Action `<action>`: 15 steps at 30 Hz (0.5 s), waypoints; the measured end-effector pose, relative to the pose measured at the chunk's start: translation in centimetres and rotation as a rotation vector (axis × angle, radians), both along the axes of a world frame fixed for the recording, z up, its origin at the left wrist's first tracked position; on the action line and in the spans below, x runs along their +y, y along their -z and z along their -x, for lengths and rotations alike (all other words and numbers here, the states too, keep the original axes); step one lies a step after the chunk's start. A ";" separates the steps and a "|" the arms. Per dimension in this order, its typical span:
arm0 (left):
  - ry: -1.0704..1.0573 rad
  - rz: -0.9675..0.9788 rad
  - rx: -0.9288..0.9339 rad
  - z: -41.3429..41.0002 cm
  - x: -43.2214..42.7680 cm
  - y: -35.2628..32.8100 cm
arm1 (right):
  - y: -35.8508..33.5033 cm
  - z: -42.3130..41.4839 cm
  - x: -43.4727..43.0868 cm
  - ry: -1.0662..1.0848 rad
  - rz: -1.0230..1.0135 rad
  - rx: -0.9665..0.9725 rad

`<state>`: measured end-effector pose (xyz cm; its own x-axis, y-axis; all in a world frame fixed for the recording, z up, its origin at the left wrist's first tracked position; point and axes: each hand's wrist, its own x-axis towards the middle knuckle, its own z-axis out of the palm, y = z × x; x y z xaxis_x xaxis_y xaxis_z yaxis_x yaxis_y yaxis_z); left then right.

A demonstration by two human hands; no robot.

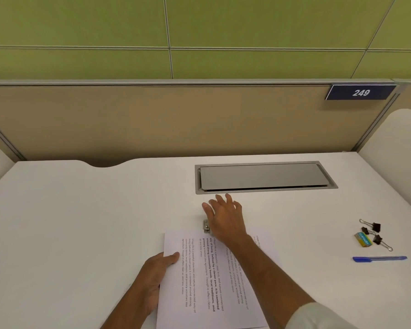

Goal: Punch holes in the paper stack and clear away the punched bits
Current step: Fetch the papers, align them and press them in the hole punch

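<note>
Evidently the punching step is in hand. The stack [199, 281] is gripped at its left edge by the left hand [156, 276], thumb on top, fingers hidden beneath. Its far edge is fed into the punch [206, 226], largely covered by the right hand [226, 222], whose fingers are spread apart, palm laid over it. Next, a firm downward press is called for, with the stack held square.

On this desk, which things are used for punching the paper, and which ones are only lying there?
For the job: paper stack, held at its edge by the left hand; hole punch, mostly hidden under the right hand.
Lying about: binder clips, small yellow pack, blue pen.
</note>
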<state>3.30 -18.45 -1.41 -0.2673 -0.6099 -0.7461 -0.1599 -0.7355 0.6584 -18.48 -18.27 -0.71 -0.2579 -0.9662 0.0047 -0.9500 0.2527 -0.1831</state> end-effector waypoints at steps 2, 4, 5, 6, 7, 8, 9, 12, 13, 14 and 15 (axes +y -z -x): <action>-0.003 0.006 -0.011 0.1 0.0 0.0 | 0.5 -0.2 -0.1 0.000 -0.050 0.028; -0.008 0.021 -0.022 0.1 0.1 0.0 | 0.9 -0.4 0.0 0.020 -0.034 0.006; -0.009 0.024 -0.020 0.0 0.1 0.0 | 1.1 -0.5 0.0 0.035 -0.014 -0.012; -0.008 0.026 -0.017 0.0 0.1 0.0 | 1.2 -0.5 0.0 0.043 0.003 -0.025; -0.006 0.030 -0.014 0.0 0.1 -0.1 | 1.4 -0.5 0.0 0.047 0.014 -0.033; -0.005 0.037 -0.014 0.1 0.2 -0.1 | 1.5 -0.5 0.0 0.055 0.025 -0.046; -0.006 0.046 -0.017 0.1 0.2 -0.2 | 1.5 -0.5 0.0 0.066 0.036 -0.062; -0.021 0.061 -0.026 0.2 0.3 -0.4 | 1.7 -0.6 0.2 0.065 0.051 -0.061; -0.023 0.061 -0.024 0.2 0.4 -0.5 | 1.7 -0.7 0.3 0.054 0.050 -0.044; -0.024 0.059 -0.023 0.2 0.4 -0.6 | 1.8 -0.6 0.3 0.041 0.047 -0.027; -0.026 0.058 -0.024 0.2 0.4 -0.7 | 1.7 -0.6 0.4 0.028 0.037 -0.013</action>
